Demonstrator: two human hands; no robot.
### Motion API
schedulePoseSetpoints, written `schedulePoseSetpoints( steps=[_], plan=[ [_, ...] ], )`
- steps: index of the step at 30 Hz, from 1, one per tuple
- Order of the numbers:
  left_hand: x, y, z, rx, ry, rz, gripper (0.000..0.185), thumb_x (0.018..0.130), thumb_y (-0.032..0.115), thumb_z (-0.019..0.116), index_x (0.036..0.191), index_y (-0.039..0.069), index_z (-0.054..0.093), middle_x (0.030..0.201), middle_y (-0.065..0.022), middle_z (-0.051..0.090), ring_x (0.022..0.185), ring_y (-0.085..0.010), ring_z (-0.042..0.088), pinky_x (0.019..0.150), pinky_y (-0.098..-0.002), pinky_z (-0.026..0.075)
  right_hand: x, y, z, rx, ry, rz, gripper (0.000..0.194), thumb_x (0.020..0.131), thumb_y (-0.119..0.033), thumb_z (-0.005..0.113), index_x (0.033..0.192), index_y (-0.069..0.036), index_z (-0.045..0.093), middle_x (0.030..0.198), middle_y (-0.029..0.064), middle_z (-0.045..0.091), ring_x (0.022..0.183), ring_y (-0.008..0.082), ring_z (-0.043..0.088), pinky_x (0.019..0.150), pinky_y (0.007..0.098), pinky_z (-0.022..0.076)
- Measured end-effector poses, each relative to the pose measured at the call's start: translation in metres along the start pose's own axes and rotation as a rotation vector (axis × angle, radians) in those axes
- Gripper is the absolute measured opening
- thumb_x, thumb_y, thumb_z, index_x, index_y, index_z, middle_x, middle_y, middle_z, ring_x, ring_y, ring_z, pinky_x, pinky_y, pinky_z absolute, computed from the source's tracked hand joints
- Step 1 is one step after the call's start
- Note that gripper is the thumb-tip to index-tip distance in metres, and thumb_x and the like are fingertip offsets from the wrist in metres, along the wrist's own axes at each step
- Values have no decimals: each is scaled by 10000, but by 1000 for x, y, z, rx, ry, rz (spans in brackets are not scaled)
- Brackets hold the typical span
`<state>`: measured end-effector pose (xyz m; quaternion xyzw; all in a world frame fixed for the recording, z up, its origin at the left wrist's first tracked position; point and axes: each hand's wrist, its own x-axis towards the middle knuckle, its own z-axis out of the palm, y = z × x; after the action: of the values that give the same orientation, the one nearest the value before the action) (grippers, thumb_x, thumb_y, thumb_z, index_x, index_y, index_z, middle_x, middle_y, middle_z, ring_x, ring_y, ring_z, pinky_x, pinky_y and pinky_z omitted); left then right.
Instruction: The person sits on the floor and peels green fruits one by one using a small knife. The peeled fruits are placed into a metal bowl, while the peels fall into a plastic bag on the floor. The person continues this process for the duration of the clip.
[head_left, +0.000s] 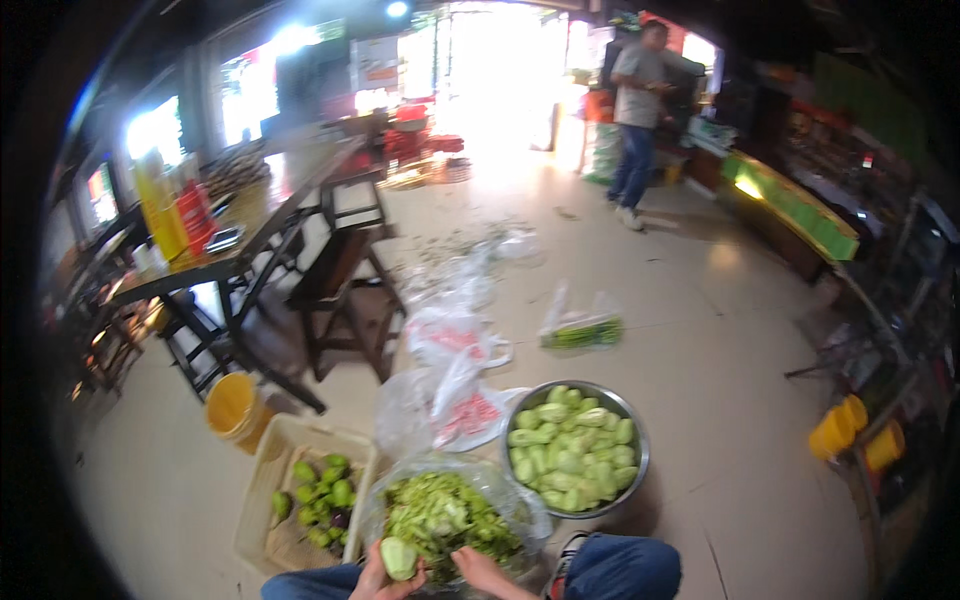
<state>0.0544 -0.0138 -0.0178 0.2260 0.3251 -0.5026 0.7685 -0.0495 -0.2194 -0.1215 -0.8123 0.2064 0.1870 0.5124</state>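
A pale green peeled vegetable (398, 558) is held in my left hand (379, 579), low in the view. My right hand (480, 568) is just to the right of it, fingers bent over the peelings; whether it holds a small tool cannot be seen. Under both hands, a clear plastic bag (534, 517) lies spread with a heap of green peelings (442, 510). At its right stands a round metal basin (643, 457) full of peeled pale green vegetables (574, 450). To the left is a cream plastic crate (259, 480) with unpeeled green vegetables (330, 491) on sacking.
Plastic bags (450, 337) lie on the floor ahead, beside a bag of long green vegetables (583, 332). A yellow bucket (234, 409) stands behind the crate. A wooden stool (341, 274) and a long table (277, 210) are at left. A person (637, 112) stands farther off.
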Motion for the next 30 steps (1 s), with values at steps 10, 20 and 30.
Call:
schedulePoseSetpoints(
  steps=[10,20,30],
  plan=[
    [-23,4,-5,-1,-127,81,392,966,423,563,1194,108,609,1149,-131,652,1039,-318,609,852,-478,544,-73,-95,-11,249,190,-161,343,998,-303,511,1182,-25,588,1078,269,647,1021,469,590,879,523,470],
    [-14,-10,8,58,-106,29,479,976,515,514,1238,121,591,1190,-132,632,1071,-320,596,872,-482,543,-41,-44,4,186,303,-345,320,1033,-342,483,1103,-32,517,961,224,637,879,413,620,732,476,487],
    [-22,-18,31,-45,43,73,519,946,606,505,1124,138,641,1022,-105,659,961,-279,595,815,-444,515,-110,-133,-58,95,232,-305,268,1005,-247,535,1101,1,561,1036,251,627,1007,430,623,842,454,498]
  ],
)
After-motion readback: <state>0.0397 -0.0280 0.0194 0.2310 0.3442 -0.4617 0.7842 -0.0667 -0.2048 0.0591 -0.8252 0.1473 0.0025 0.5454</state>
